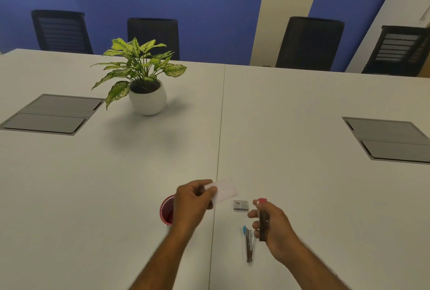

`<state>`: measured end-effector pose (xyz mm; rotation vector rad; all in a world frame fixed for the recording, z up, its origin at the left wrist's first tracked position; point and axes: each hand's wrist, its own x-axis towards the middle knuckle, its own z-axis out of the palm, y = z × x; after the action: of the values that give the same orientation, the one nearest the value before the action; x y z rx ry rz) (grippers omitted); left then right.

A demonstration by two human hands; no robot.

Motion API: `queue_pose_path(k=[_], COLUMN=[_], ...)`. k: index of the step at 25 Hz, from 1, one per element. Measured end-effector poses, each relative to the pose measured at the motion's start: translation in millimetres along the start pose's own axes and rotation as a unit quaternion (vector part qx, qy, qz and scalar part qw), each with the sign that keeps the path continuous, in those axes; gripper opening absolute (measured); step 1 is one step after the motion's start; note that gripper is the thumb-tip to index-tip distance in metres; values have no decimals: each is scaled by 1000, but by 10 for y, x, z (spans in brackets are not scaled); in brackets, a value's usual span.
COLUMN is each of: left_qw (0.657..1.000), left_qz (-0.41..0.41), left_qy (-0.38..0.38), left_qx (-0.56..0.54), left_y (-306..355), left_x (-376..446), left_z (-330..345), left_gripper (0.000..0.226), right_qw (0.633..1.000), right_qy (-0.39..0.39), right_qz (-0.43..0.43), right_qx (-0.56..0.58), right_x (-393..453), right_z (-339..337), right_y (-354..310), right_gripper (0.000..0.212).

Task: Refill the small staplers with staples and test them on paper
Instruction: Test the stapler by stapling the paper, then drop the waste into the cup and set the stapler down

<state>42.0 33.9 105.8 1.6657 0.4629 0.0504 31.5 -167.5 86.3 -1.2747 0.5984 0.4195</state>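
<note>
My left hand (192,203) pinches a small white slip of paper (224,191) and holds it above the white table (116,185). My right hand (271,224) grips a small stapler with a red tip (263,218), held upright off the table, to the right of the paper. A second small stapler with a blue tip (249,244) lies on the table just left of my right hand. A small grey box of staples (240,205) sits on the table between my two hands.
A red cup (167,211) stands behind my left hand, partly hidden by it. A potted plant (146,89) stands further back on the left. Grey cable hatches (53,114) (391,141) are set into the table. Black chairs (309,43) line the far edge.
</note>
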Motion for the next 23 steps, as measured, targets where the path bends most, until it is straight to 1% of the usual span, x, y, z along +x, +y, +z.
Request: queue_pose_path(k=[3, 5, 7, 8, 10, 11, 12, 14, 17, 20, 23], left_qw=[991, 963, 937, 923, 886, 869, 853, 816, 764, 740, 730], left_qz=[18, 55, 76, 78, 68, 53, 36, 17, 26, 29, 27], left_qy=[23, 38, 45, 42, 21, 4, -13, -50, -94, -112, -120], left_qx=[133, 259, 339, 375, 457, 492, 520, 575, 637, 663, 672], left_y=[-56, -55, -38, -42, -70, -92, -115, -174, -325, -456, -504], left_x=[194, 313, 408, 452, 522, 552, 576, 613, 663, 725, 772], left_z=[-320, -497, -611, -642, -643, -627, -602, -536, -431, -344, -276], left_gripper=[28, 27, 29, 30, 32, 32, 31, 24, 24, 24, 26], right_qw=[991, 978, 959, 942, 890, 867, 855, 845, 834, 809, 783], right_qy=[22, 23, 46, 62, 78, 82, 83, 88, 103, 111, 97], right_qz=[18, 10, -6, -23, -58, -70, -77, -83, -80, -84, -91], right_qx=[-131, -207, -278, -329, -446, -486, -507, -522, -537, -571, -608], right_x=[173, 294, 399, 440, 497, 518, 542, 595, 646, 698, 737], right_z=[55, 84, 117, 143, 195, 221, 239, 267, 327, 364, 373], right_y=[241, 418, 577, 640, 730, 758, 778, 808, 819, 861, 905], right_gripper=[12, 13, 16, 15, 16, 19, 21, 22, 22, 19, 23])
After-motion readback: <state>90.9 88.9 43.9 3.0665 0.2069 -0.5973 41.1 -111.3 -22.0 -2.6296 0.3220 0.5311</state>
